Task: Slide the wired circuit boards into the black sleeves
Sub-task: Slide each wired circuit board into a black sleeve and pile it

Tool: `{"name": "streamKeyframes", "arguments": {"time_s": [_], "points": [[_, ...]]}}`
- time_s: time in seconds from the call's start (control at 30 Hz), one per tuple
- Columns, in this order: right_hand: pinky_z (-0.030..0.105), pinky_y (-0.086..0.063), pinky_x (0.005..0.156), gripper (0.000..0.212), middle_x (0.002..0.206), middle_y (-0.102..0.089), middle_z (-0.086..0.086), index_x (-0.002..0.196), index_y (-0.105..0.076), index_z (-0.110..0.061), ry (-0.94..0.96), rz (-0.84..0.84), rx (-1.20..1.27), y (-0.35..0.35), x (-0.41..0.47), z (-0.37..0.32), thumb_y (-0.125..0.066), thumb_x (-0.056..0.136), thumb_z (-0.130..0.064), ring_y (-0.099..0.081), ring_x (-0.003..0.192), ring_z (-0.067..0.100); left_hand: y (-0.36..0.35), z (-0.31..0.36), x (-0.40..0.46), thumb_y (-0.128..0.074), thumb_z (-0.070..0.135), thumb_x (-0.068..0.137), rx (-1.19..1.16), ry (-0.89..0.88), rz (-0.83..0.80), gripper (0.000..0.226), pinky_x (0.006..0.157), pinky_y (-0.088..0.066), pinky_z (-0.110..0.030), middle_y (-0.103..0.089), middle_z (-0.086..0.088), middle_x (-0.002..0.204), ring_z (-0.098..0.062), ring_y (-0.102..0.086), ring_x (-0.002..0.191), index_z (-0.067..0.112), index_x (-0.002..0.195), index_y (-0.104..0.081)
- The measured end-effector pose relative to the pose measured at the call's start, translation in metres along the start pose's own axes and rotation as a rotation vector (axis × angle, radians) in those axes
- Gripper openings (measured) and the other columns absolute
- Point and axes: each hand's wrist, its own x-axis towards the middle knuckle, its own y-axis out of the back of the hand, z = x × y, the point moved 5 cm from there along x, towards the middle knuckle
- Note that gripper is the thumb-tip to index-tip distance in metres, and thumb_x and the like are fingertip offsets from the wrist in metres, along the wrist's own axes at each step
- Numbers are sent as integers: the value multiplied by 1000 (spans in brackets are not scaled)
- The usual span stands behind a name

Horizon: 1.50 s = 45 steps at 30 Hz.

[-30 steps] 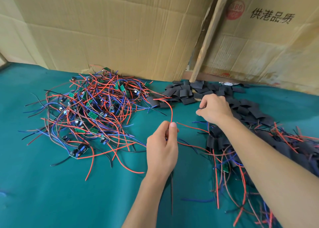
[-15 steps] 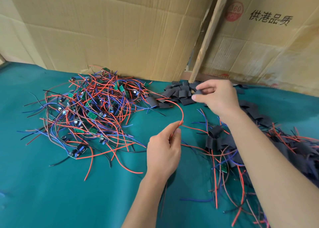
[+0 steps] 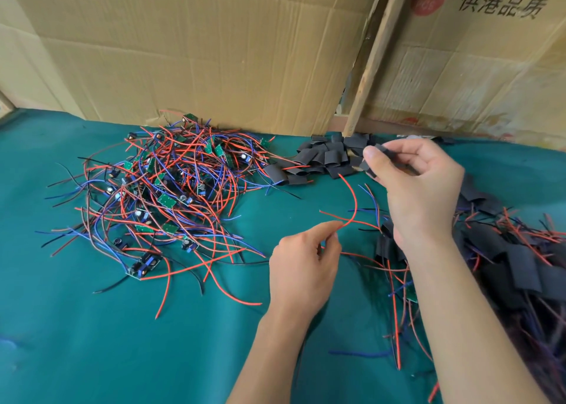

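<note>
Head view, right hand (image 3: 419,186) pinching black sleeve (image 3: 375,161), open cloth (image 3: 92,342) near.

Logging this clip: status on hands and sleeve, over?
Left hand pinching thin red wire. Right hand gripping flat black sleeve, raised. Board not sleeved. Nothing between.

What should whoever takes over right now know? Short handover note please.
Left hand: pinching a red wire whose free end arcs up toward the loose sleeves; its board is not visible.
Right hand: grip on one black sleeve, lifted off the table.
Unsleeved wired boards: tangled heap at left on the green cloth.
Loose sleeves: pile at the back by the cardboard.
Sleeved units: pile at right.
Done: the right pile.
Left: thread the held wire into the held sleeve, then work through the left heap.
</note>
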Motion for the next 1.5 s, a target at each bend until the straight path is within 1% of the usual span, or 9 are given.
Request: {"name": "streamKeyframes", "arguments": {"time_s": [0.23,0.5,0.73,0.93,1.03,1.1,1.17,1.3,1.5], "points": [[29,-59,75,21,75,-75,-10,81,-70,-29,94,-78,-131,-7,-1,5,-89,72,-30,-72,72,6,1,6,-2,-57,32,85,107,-67,21,28,61,-51,-38,-64,-6,69,-30,-57,65,36,106,-75],[42,-62,79,31,83,-73,-3,90,-71,-23,-9,-324,-308,-12,-7,16,-94,69,-22,-74,70,15,2,5,-2,-55,32,88,76,-66,56,27,61,-51,-40,-62,-6,67,-28,-55,64,33,105,-76],[52,-62,80,29,87,-76,6,91,-72,-22,-125,-290,-200,-5,-3,22,-93,70,-18,-76,78,30,6,1,-1,-54,30,93,3,-40,140,20,53,-41,-36,-42,10,49,-13,-35,49,35,104,-70],[36,-63,66,28,78,-74,11,97,-69,-4,-403,-468,38,-29,-28,33,-87,76,-1,-74,69,23,8,-3,0,-49,33,96,-55,29,173,16,53,-38,-41,-47,13,53,-16,-35,48,31,108,-59],[28,-59,62,27,77,-72,7,96,-69,-6,-452,-569,74,-46,-45,33,-85,77,0,-73,67,20,11,-1,-2,-42,31,90,-119,77,173,24,55,-37,-44,-48,11,54,-30,-47,58,31,114,-44],[28,-59,64,26,80,-71,5,94,-71,-12,-422,-599,9,-53,-53,33,-87,76,-4,-72,69,16,12,-2,-3,-43,30,86,-188,122,170,33,58,-41,-43,-53,11,60,-30,-53,65,34,119,-39],[31,-57,74,25,84,-72,5,91,-73,-17,-360,-597,-56,-54,-55,32,-89,74,-8,-68,74,12,12,-4,-3,-44,28,84,-250,155,160,44,59,-38,-37,-59,16,66,-17,-50,60,32,127,-38],[27,-58,75,24,79,-75,0,83,-74,-20,-274,-544,-70,-49,-49,28,-89,72,-4,-68,71,12,9,2,-4,-43,18,78,-341,131,66,65,63,-39,-12,-59,19,84,-2,-54,68,23,141,-34],[27,-59,64,25,70,-71,-2,78,-74,-18,-277,-409,-72,-33,-38,34,-89,70,0,-67,61,12,15,-3,0,-49,-1,87,-331,145,86,62,82,-45,-14,-57,7,107,-2,-57,86,18,144,-35]]}}
